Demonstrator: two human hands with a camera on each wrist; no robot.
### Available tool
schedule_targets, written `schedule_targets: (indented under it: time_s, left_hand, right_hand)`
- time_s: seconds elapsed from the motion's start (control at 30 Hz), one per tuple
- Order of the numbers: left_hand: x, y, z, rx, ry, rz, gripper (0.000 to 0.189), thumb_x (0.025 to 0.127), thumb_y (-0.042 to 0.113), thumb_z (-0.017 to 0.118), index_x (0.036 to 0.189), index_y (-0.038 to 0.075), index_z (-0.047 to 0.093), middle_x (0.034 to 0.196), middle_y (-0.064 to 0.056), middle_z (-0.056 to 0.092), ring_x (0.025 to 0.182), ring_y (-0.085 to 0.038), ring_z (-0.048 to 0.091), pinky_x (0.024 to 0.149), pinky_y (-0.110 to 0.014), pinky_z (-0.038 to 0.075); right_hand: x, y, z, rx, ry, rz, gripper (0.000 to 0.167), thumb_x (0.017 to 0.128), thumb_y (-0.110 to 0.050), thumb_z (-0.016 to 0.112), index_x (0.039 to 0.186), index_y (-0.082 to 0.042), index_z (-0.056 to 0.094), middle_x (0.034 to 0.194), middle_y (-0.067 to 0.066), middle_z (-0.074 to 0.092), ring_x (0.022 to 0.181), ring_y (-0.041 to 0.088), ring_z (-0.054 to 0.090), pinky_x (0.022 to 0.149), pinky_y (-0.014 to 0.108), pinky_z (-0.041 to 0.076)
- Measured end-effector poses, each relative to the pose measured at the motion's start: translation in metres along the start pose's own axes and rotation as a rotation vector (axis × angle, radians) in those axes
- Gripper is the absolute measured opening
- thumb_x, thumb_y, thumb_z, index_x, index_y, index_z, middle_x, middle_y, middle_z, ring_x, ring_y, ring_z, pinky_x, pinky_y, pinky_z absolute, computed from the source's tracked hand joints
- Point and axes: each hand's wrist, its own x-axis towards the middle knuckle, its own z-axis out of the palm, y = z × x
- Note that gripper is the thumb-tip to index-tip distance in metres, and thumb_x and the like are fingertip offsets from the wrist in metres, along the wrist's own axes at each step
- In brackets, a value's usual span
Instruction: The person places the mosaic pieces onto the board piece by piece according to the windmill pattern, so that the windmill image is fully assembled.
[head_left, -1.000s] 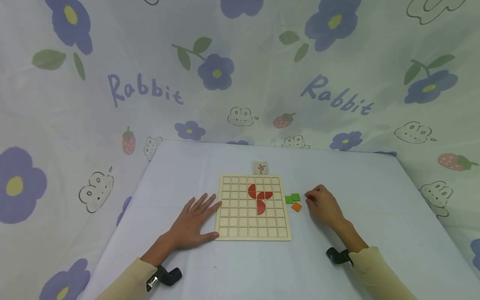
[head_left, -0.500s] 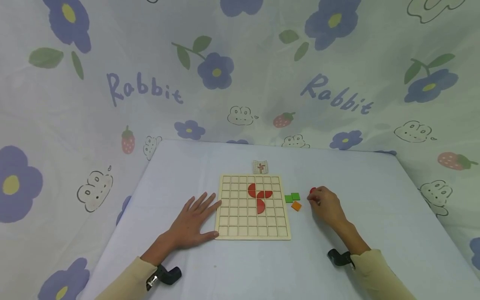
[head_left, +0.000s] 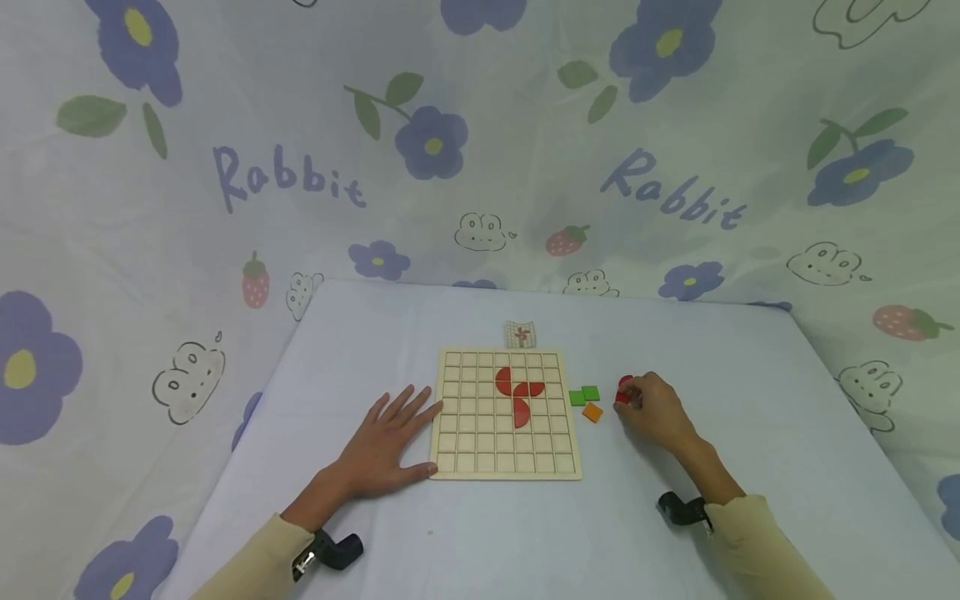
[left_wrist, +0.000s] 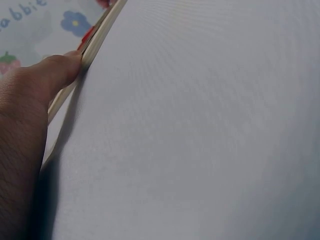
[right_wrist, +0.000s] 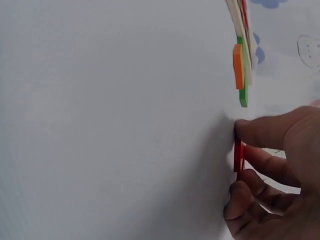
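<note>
A pale wooden grid board point(head_left: 465, 450) lies on the table, with several red curved pieces point(head_left: 521, 412) set in its squares. My left hand point(head_left: 378, 454) is spread flat at the board's left side, fingertips and thumb touching its edge. In the left wrist view the thumb point(left_wrist: 62, 70) rests against that edge. To the right of the board, my right hand point(head_left: 656, 412) pinches a small red piece point(right_wrist: 238, 156) between thumb and fingers, low at the tabletop. Another red piece point(head_left: 626, 380) shows just beyond the fingertips, partly covered by them.
Two green squares point(head_left: 591, 392) and an orange square point(head_left: 592, 412) lie between the board and my right hand. Behind the board is a small card point(head_left: 521, 335) printed with a red figure on a grid. A patterned cloth point(head_left: 480, 192) hangs behind the white table.
My right hand has shifted slightly right. Its fingers have changed position, and two red pieces now show at the fingertips where one showed before. The left hand has stayed still.
</note>
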Motion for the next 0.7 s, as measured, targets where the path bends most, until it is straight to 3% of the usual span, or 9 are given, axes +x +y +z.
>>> schedule_targets:
  time_s: [0.27, 0.47, 0.7]
  left_hand:
    - [-0.0004, 0.0008, -0.0018, -0.004, -0.002, 0.0, 0.09, 0.087, 0.076, 0.042, 0.158, 0.024, 0.025, 0.163, -0.004, 0.017, 0.149, -0.029, 0.009, 0.116, -0.056, 0.009]
    - [-0.0006, 0.0018, -0.0034, -0.013, -0.002, -0.003, 0.09, 0.087, 0.076, 0.044, 0.158, 0.024, 0.026, 0.163, -0.004, 0.018, 0.149, -0.028, 0.008, 0.115, -0.056, 0.009]
    - [-0.0011, 0.0019, -0.0033, -0.004, 0.003, 0.001, 0.09, 0.086, 0.076, 0.044, 0.157, 0.024, 0.026, 0.163, -0.004, 0.019, 0.149, -0.028, 0.009, 0.115, -0.056, 0.01]
  right_hand:
    - [0.0013, -0.0012, -0.0016, 0.069, -0.073, 0.062, 0.027, 0.08, -0.008, 0.081, 0.101, 0.002, 0.068, 0.079, 0.003, 0.06, 0.074, 0.019, 0.054, 0.063, 0.032, 0.049]
    - [0.0021, -0.0024, -0.0048, 0.086, -0.113, 0.034, 0.024, 0.08, -0.005, 0.079, 0.101, 0.002, 0.069, 0.073, 0.001, 0.055, 0.07, 0.018, 0.051, 0.057, 0.028, 0.046]
    - [0.0036, -0.0067, -0.0053, 0.098, -0.127, 0.023, 0.019, 0.078, -0.005, 0.081, 0.091, -0.004, 0.067, 0.078, 0.0, 0.061, 0.072, 0.018, 0.055, 0.063, 0.029, 0.051]
